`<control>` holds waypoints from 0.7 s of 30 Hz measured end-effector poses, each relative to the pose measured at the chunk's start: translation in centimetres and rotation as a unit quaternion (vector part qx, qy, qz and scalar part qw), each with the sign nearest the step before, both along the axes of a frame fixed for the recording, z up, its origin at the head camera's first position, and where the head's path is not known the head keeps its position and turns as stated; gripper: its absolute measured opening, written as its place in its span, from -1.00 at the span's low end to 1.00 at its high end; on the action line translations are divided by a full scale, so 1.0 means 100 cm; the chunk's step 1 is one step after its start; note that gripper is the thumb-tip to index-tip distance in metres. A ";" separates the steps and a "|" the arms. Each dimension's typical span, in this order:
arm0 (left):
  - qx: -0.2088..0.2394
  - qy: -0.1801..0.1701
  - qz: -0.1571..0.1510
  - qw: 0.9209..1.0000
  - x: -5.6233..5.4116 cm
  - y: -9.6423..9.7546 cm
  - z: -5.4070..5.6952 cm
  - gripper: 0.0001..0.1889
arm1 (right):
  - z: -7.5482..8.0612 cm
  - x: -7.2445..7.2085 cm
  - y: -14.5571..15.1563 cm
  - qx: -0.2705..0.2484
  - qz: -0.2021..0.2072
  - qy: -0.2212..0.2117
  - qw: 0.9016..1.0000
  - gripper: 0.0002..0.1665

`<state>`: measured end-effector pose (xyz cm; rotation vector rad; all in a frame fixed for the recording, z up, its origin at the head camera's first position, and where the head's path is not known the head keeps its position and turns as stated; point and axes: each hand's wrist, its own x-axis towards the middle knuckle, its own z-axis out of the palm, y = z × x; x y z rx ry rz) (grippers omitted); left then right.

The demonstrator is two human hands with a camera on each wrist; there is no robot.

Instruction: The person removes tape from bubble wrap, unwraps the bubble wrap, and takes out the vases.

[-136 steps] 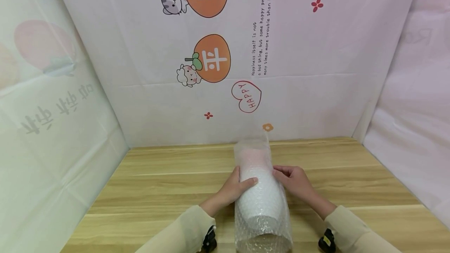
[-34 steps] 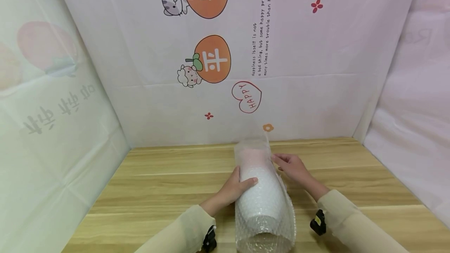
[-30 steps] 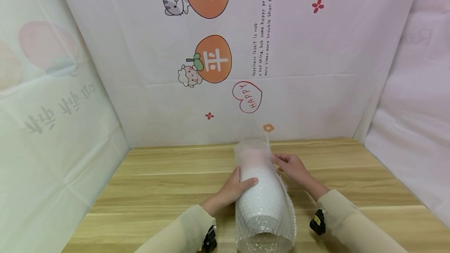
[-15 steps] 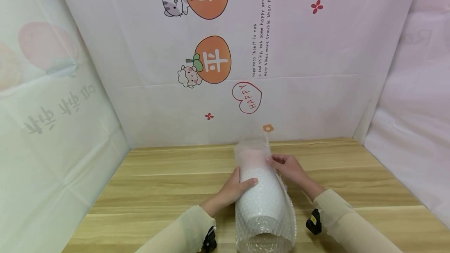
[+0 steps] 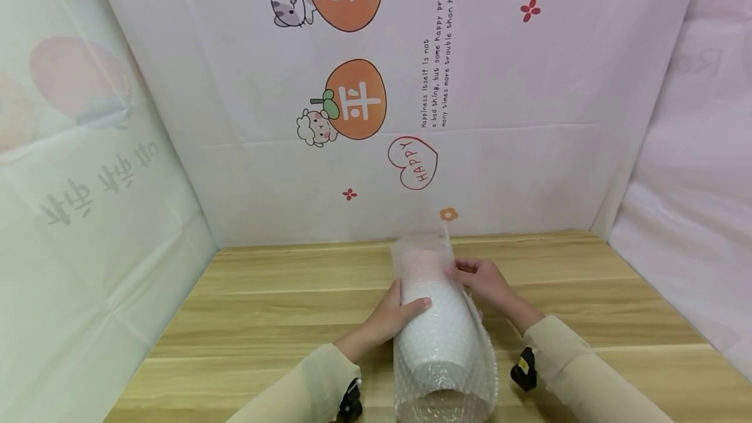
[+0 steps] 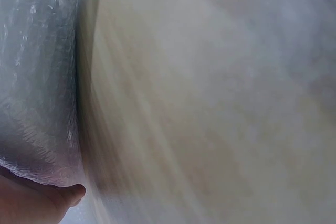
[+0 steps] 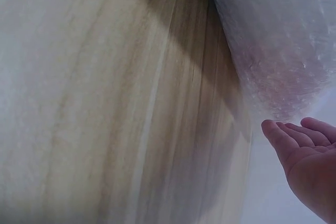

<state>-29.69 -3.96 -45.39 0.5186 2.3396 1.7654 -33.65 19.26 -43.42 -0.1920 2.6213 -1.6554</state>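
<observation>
A white, vase-shaped object (image 5: pixel 436 335) with a pink far end lies in bubble wrap (image 5: pixel 445 405) at mid-table, pointing away from me. The near end of the wrap forms an open tube. My left hand (image 5: pixel 386 316) holds the bundle from the left, thumb across its top; its other fingers are mostly hidden. At the right edge, beside the pink part, my right hand (image 5: pixel 486 283) pinches the bubble wrap between thumb and fingers. The left wrist view catches part of the left hand (image 6: pixel 31 201) against the wrap; the right wrist view has the right fingertips (image 7: pixel 269 127) at the wrap's far end.
The wooden tabletop (image 5: pixel 282 318) extends on both sides of the bundle. A printed white cloth (image 5: pixel 499 149) hangs behind the table's back edge, with further cloths at left (image 5: pixel 88 214) and right (image 5: pixel 693 214). Each wrist wears a small black device.
Over these seconds my right hand has moved farther along the wrap's right edge, then slightly left onto it. The wrap now bulges out more on the right. The left hand has stayed put.
</observation>
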 end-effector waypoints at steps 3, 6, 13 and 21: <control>0.000 -0.001 0.002 1.000 0.000 0.000 0.000 -0.08 | 0.001 0.000 0.000 -0.002 -0.001 -0.003 1.000 -0.25; 0.000 -0.003 0.002 1.000 0.000 0.001 0.000 -0.08 | 0.002 0.001 0.000 -0.007 -0.003 -0.007 1.000 -0.25; 0.001 -0.003 0.005 1.000 0.000 0.001 0.000 -0.10 | 0.001 0.000 0.002 -0.007 -0.002 -0.010 1.000 -0.24; -0.002 -0.004 0.004 1.000 0.000 0.000 -0.001 -0.06 | 0.000 -0.003 0.007 -0.001 0.004 -0.013 1.000 -0.27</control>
